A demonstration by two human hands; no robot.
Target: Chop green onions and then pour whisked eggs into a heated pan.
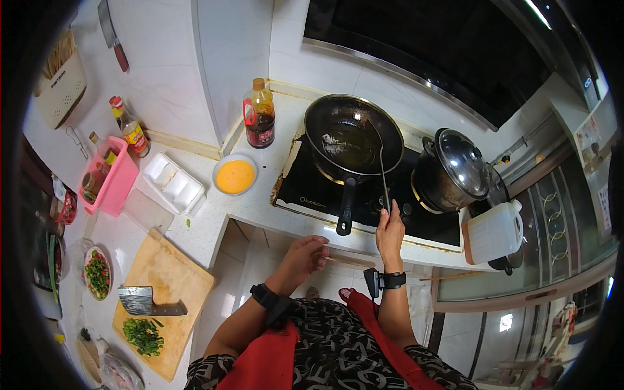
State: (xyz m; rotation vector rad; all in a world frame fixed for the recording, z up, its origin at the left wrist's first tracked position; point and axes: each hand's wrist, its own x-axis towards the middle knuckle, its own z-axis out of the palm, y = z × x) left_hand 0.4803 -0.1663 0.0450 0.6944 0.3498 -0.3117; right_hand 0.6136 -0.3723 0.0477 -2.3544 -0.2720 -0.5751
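Observation:
My right hand (390, 233) grips the handle of a metal spatula or ladle (382, 163), whose shaft reaches over the rim of a black wok (325, 114). Oil or another shiny liquid lies in the bottom of the wok, which stands on the left burner of a black gas stove (297, 187). The wok's black handle (347, 207) points towards me. My left hand (306, 257) is in the air before the counter edge, below and left of that handle, with its fingers loosely curled and nothing visible in them. A bowl of beaten egg (236, 176) sits left of the stove.
A lidded pot (446, 170) stands on the right burner, with a plastic jug (492, 234) beside it. Soy sauce bottle (260, 114), white compartment tray (174, 183) and pink caddy (116, 175) stand left. A cutting board (168, 263) holds a cleaver (139, 301) and chopped greens (144, 336).

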